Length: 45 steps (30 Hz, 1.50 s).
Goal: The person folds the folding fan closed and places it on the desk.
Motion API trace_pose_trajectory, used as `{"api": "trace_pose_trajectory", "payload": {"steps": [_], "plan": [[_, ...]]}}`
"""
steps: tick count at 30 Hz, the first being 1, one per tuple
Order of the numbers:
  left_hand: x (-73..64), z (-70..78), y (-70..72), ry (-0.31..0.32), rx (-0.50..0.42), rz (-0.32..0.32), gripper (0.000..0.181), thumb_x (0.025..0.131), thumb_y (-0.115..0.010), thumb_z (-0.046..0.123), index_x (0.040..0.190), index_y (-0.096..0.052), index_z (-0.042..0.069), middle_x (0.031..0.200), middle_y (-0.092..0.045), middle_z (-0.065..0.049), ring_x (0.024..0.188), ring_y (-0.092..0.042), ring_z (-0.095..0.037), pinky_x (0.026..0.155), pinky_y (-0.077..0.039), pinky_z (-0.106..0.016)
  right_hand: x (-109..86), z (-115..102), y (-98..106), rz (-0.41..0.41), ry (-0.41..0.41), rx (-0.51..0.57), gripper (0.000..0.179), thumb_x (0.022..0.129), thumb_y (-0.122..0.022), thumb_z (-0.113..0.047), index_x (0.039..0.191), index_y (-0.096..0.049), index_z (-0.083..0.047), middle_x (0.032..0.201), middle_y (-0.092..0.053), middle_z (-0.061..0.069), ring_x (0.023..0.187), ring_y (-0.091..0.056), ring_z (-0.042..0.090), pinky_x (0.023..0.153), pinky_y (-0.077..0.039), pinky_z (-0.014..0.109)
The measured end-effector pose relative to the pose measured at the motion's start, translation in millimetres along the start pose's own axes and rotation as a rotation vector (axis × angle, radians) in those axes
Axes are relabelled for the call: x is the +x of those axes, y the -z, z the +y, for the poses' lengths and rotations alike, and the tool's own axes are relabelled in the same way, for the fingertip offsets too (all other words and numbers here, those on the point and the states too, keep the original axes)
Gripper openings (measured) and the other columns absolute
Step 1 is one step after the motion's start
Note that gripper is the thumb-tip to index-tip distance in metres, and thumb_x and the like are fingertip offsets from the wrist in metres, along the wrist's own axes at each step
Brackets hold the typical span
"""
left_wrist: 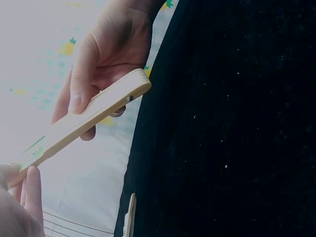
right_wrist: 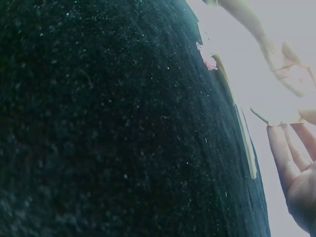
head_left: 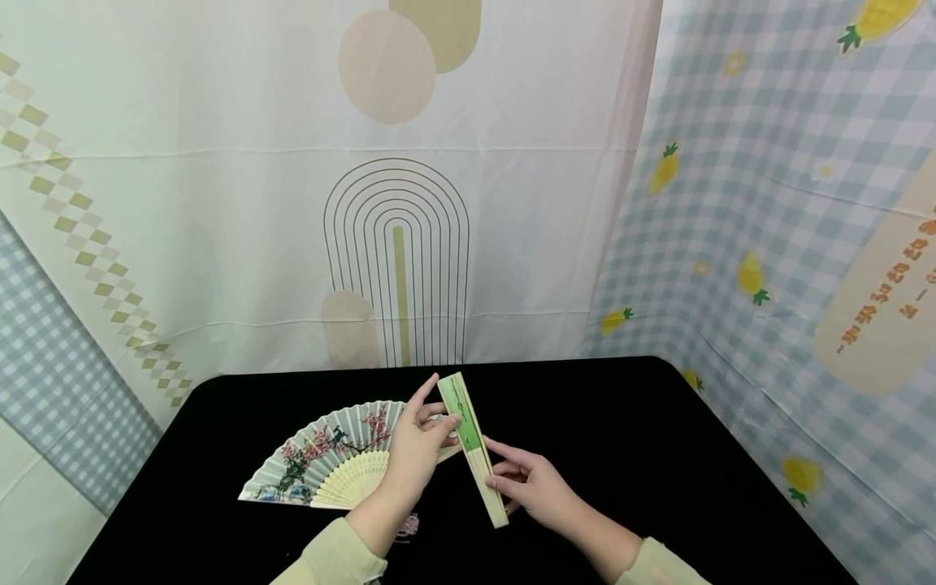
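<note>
Between my two hands is a folded hand fan (head_left: 468,431), held at a slant over the table, its green paper towards the top and pale wooden sticks below. My left hand (head_left: 417,455) pinches the upper, green part with thumb and fingers. Lower down, the thumb and fingers of my right hand (head_left: 537,487) grip the sticks from the right. The left wrist view shows the fan's rounded rivet end clearly. In the right wrist view glare washes out most of the fan. A spread fan (head_left: 322,455), pale with painted pink blossoms, lies behind my left hand, which covers part of it.
A small pink tassel-like piece (head_left: 408,528) lies on the black tabletop (head_left: 621,431) beside my left wrist. Behind the table hangs a white patterned cloth (head_left: 241,244), and on the right a blue checked cloth (head_left: 731,203) with pineapples.
</note>
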<state>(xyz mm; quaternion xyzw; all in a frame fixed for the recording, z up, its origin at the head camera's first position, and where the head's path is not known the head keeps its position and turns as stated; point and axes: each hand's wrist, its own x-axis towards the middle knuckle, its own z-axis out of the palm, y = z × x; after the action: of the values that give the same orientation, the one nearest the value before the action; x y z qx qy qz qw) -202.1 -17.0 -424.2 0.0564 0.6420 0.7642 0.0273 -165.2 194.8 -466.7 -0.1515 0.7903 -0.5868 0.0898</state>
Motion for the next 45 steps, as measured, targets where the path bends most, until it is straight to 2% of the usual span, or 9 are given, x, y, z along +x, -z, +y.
{"api": "trace_pose_trajectory", "payload": {"steps": [6,13,19,23,29,37,45], "plan": [[6.2,-12.8,2.1,-0.021,-0.002,0.024,0.072,0.093,-0.069,0.004,0.153,-0.038,0.03,0.121,-0.063,-0.015,0.091,-0.068,-0.021,0.082,-0.059,-0.05,0.0,0,-1,0.017,-0.003,-0.011,0.058,0.092,-0.072,-0.016,0.146,-0.051,-0.01,0.102,-0.074,0.013,0.072,-0.069,0.019,0.055,-0.06,0.038],[5.6,-12.9,1.6,-0.047,-0.002,0.034,0.069,0.092,-0.072,0.008,0.15,-0.043,0.032,0.119,-0.063,-0.015,0.09,-0.067,-0.022,0.082,-0.059,-0.051,0.2,0,-2,0.031,-0.009,0.0,0.057,0.092,-0.072,-0.017,0.145,-0.052,-0.011,0.103,-0.074,0.014,0.076,-0.07,0.02,0.056,-0.06,0.035],[6.0,-13.3,1.8,-0.042,-0.006,0.03,0.069,0.092,-0.072,0.008,0.15,-0.042,0.031,0.12,-0.062,-0.015,0.089,-0.067,-0.021,0.083,-0.058,-0.052,-0.3,0,-1,0.026,-0.011,0.031,0.057,0.093,-0.071,-0.015,0.146,-0.051,-0.011,0.102,-0.074,0.013,0.075,-0.07,0.021,0.056,-0.06,0.039],[7.5,-14.6,4.1,-0.027,-0.016,0.033,0.069,0.092,-0.073,0.011,0.15,-0.042,0.032,0.122,-0.06,-0.015,0.088,-0.066,-0.02,0.082,-0.059,-0.047,-0.8,2,0,0.009,-0.01,0.038,0.057,0.093,-0.071,-0.014,0.147,-0.05,-0.011,0.102,-0.073,0.013,0.076,-0.07,0.021,0.057,-0.06,0.042],[9.1,-15.0,5.6,-0.024,-0.035,0.048,0.07,0.091,-0.074,0.011,0.149,-0.043,0.034,0.121,-0.059,-0.014,0.087,-0.067,-0.019,0.077,-0.061,-0.041,-3.3,6,3,-0.031,-0.011,0.012,0.056,0.094,-0.07,-0.015,0.146,-0.051,-0.011,0.103,-0.072,0.012,0.08,-0.07,0.021,0.058,-0.061,0.038],[9.9,-18.3,3.8,-0.025,-0.023,0.018,0.069,0.091,-0.074,0.014,0.149,-0.044,0.034,0.12,-0.062,-0.014,0.087,-0.067,-0.019,0.084,-0.058,-0.051,-6.0,10,8,-0.078,-0.019,0.037,0.058,0.095,-0.069,-0.016,0.148,-0.048,-0.012,0.105,-0.072,0.01,0.084,-0.07,0.024,0.062,-0.062,0.038],[12.0,-20.6,-1.7,-0.006,-0.025,-0.015,0.069,0.092,-0.073,0.015,0.15,-0.041,0.035,0.122,-0.061,-0.013,0.092,-0.067,-0.019,0.084,-0.059,-0.045,-9.1,10,13,-0.077,-0.02,0.048,0.058,0.095,-0.068,-0.01,0.148,-0.047,-0.007,0.106,-0.072,0.014,0.084,-0.071,0.023,0.062,-0.062,0.038]]}}
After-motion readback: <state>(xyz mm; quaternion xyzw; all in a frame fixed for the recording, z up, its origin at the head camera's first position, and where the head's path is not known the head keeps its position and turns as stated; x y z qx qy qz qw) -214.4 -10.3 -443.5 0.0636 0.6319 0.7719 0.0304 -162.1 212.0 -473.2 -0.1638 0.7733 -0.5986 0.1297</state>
